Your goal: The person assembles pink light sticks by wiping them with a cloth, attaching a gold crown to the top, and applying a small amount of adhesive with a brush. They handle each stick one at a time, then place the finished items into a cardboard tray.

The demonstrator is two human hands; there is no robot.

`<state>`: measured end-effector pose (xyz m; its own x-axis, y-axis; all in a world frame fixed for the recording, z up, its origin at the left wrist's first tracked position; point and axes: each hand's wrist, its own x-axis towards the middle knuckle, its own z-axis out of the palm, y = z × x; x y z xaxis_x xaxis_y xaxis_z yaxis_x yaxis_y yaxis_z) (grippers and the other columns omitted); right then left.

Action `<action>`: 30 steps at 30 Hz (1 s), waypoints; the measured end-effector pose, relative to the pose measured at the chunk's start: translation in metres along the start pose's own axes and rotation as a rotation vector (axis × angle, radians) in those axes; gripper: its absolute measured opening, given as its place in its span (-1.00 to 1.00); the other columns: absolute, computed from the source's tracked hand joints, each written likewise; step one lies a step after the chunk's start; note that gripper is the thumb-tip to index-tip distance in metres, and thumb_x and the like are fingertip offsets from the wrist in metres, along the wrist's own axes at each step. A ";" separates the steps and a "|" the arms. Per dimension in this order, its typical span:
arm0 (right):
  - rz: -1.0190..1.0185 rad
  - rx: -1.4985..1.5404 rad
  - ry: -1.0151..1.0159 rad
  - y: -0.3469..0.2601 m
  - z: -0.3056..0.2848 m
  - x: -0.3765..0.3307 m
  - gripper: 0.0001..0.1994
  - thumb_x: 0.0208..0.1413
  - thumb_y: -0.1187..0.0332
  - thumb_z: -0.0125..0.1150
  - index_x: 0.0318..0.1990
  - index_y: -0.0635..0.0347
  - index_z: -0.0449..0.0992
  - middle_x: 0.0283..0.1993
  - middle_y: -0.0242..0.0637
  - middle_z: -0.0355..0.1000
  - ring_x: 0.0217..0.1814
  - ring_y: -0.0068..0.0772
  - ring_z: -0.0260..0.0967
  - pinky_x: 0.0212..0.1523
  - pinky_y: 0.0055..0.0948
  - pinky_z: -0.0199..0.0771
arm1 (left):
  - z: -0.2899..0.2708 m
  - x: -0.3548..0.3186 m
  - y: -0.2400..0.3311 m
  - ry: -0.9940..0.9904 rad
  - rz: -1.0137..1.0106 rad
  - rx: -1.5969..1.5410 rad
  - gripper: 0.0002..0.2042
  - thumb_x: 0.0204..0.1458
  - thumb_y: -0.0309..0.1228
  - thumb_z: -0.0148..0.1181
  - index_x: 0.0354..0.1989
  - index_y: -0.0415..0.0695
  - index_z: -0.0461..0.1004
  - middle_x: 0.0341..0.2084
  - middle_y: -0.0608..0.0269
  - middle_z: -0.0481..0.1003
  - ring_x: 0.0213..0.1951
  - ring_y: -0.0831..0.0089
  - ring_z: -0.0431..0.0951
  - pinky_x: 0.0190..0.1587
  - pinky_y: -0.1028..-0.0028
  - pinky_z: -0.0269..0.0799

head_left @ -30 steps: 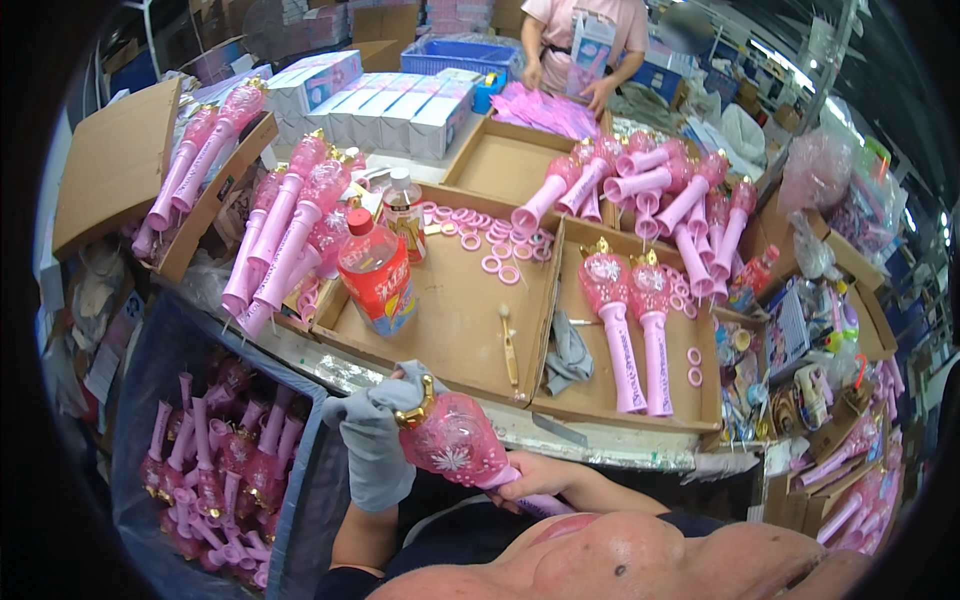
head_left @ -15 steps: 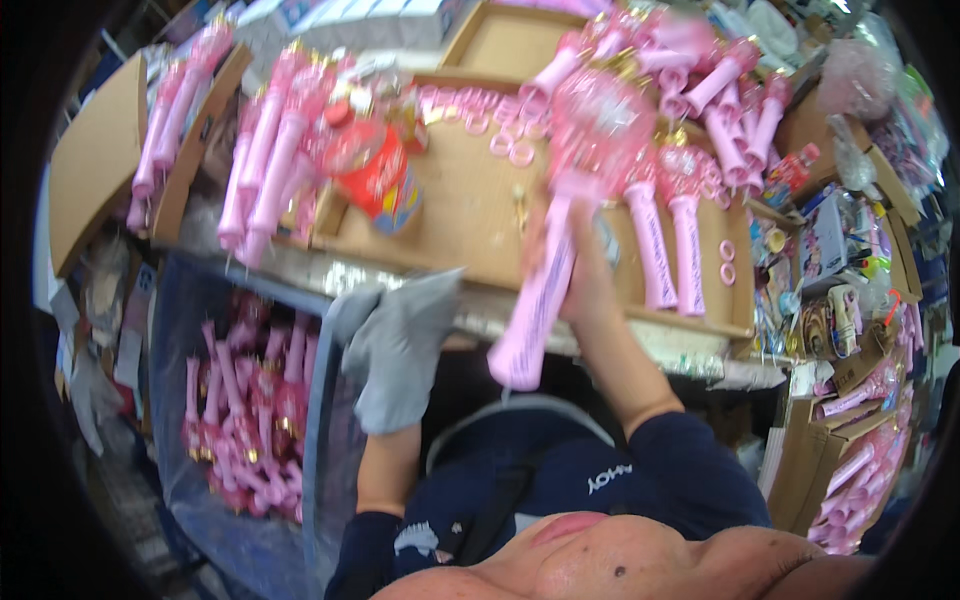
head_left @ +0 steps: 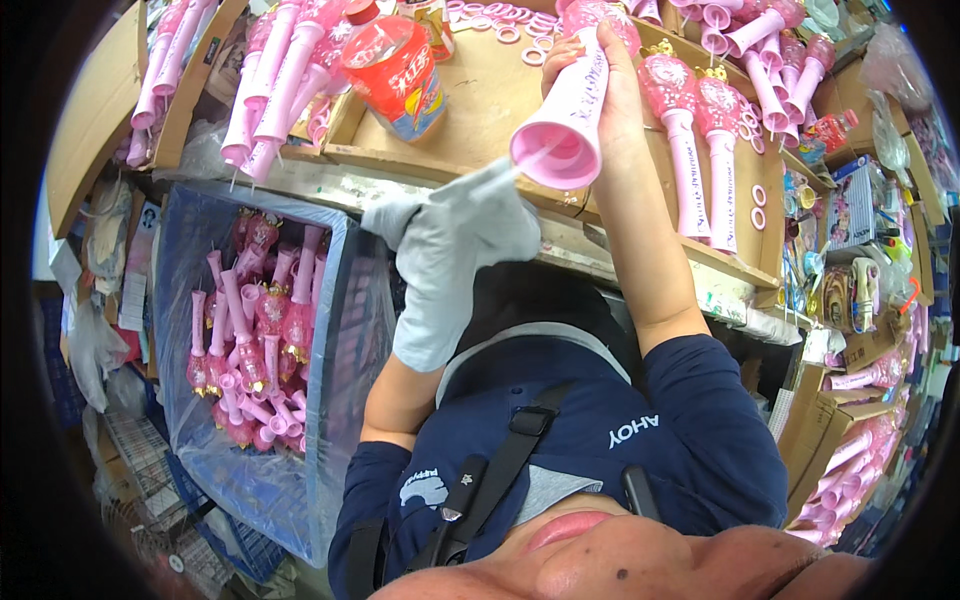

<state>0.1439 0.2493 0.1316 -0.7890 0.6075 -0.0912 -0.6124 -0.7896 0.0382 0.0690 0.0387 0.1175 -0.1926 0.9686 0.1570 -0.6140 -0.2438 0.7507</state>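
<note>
Navy shirt: (head_left: 580, 390) pale capital letters and a small white emblem on the chest; lettering legible, not reproduced.
Left hand: (head_left: 465, 235) grey-gloved, motion-blurred, at the wand's flared end. Finger spread and any grip on the rim or thin stem inside cannot be determined.
Snag risk: loose glove fabric could catch on that rim or stem and twist the wand.
Wand: (head_left: 580, 95) pink, held at the table's front edge, hollow end toward the wearer; dark script runs along the handle.
Right hand: (head_left: 624, 100) bare, fingers closed around the handle below the head.
Drop risk: if the right-hand fingers slacken, the wand could fall against the table edge.
Blue bin: (head_left: 335, 270) at left, lined with plastic, holding heaped wands (head_left: 242, 310); friction within the heap could scuff them.
Paired wands: (head_left: 688, 170) side by side in the tray (head_left: 490, 100); matching dark script on the handles.
Bottle: (head_left: 395, 75) red, with white characters on a multicoloured label; a knock could topple it toward the wands.
</note>
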 end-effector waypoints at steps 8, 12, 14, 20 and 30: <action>-0.130 -0.093 0.079 0.037 -0.016 -0.016 -0.72 0.12 0.20 0.24 -0.29 0.21 0.35 -0.51 -0.44 0.29 -0.53 -0.59 0.26 -0.50 -0.58 0.38 | 0.003 0.002 0.004 -0.183 -0.204 -1.153 -0.30 0.03 -0.38 0.07 0.33 -0.29 -0.09 -0.26 -0.04 0.44 -0.46 0.48 0.41 -0.39 0.57 0.31; 0.099 0.091 0.040 0.028 -0.005 -0.025 -0.72 0.12 0.20 0.24 -0.28 0.22 0.36 -0.50 -0.44 0.30 -0.52 -0.60 0.28 -0.47 -0.59 0.42 | 0.031 -0.009 0.010 0.121 -0.072 -0.008 -0.14 0.00 0.18 0.05 0.30 -0.30 0.09 0.14 0.08 0.29 0.02 0.37 0.40 0.08 0.35 0.29; 0.182 0.174 0.044 0.026 0.002 -0.030 -0.72 0.12 0.20 0.25 -0.28 0.22 0.36 -0.50 -0.45 0.30 -0.51 -0.61 0.29 -0.45 -0.58 0.43 | 0.038 -0.009 0.014 0.152 -0.080 -0.136 -0.09 0.02 0.27 -0.01 0.27 -0.37 0.11 0.15 0.04 0.34 0.10 0.31 0.42 0.16 0.30 0.30; 0.271 0.272 0.060 0.030 0.011 -0.040 -0.68 0.10 0.19 0.28 -0.23 0.25 0.34 -0.47 -0.46 0.32 -0.48 -0.61 0.33 -0.41 -0.57 0.47 | 0.032 -0.019 0.020 0.102 -0.115 -0.145 -0.27 0.17 0.06 -0.07 0.28 -0.36 0.11 0.12 0.07 0.35 0.08 0.32 0.42 0.10 0.34 0.36; -0.336 -0.184 -0.066 0.059 -0.018 -0.038 -0.75 0.16 0.21 0.17 -0.12 0.12 0.37 -0.44 -0.48 0.19 -0.48 -0.65 0.17 -0.40 -0.57 0.35 | 0.006 0.011 -0.016 0.339 0.141 0.229 -0.63 0.16 -0.37 0.10 0.09 -0.33 0.35 -0.22 0.19 0.50 -0.23 0.54 0.51 -0.14 0.56 0.45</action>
<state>0.1387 0.1783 0.1192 -0.5514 0.8342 -0.0039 -0.8228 -0.5446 -0.1626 0.0811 0.0533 0.1106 -0.5262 0.8468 0.0774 -0.3854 -0.3187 0.8660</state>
